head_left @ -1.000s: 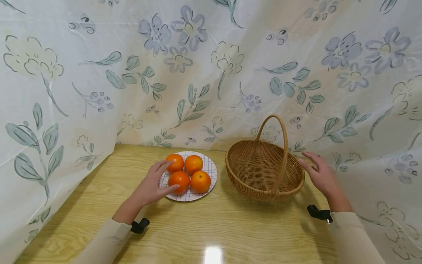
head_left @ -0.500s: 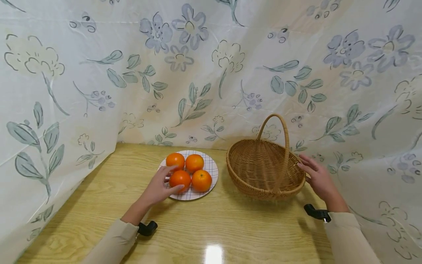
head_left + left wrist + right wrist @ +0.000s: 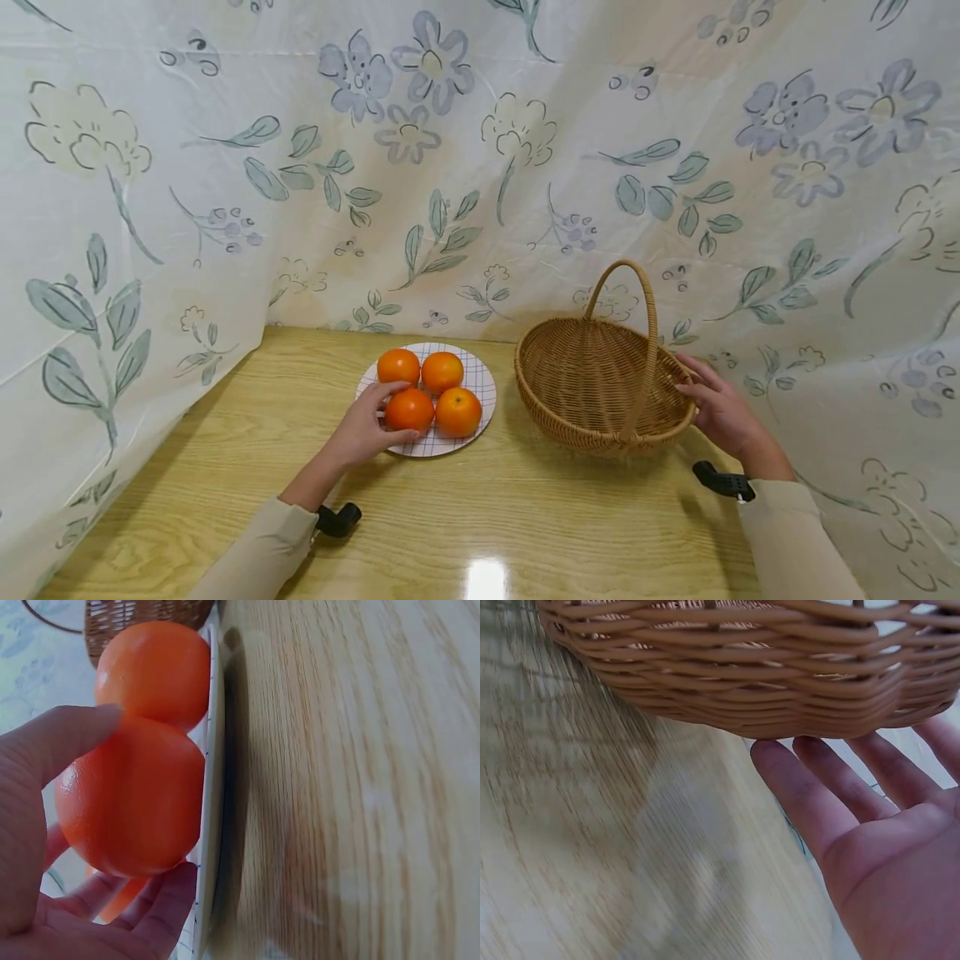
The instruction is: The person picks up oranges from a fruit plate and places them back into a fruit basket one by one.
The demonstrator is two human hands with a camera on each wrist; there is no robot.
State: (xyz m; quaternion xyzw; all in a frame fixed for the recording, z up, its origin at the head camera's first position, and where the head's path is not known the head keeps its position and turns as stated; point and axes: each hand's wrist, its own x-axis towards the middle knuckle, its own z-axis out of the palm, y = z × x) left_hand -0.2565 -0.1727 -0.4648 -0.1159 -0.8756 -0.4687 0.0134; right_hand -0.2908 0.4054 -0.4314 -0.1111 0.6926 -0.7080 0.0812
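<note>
Several oranges sit together on a round white plate with a grid pattern. My left hand grips the near-left orange, thumb on its near side and fingers around its far side. In the left wrist view this orange touches a neighbouring orange and still sits at plate level. At the right my right hand holds the rim of a wicker basket, thumb over the edge. In the right wrist view several fingertips touch the woven outer wall; the thumb is hidden there.
The basket's tall arched handle rises above its open bowl, whose inside shows no contents. A floral curtain hangs behind and along both sides of the wooden table. Black devices are strapped at both wrists.
My left hand has moved right and closed around the near-left orange. My right hand has moved left from beside the basket and taken hold of its rim.
</note>
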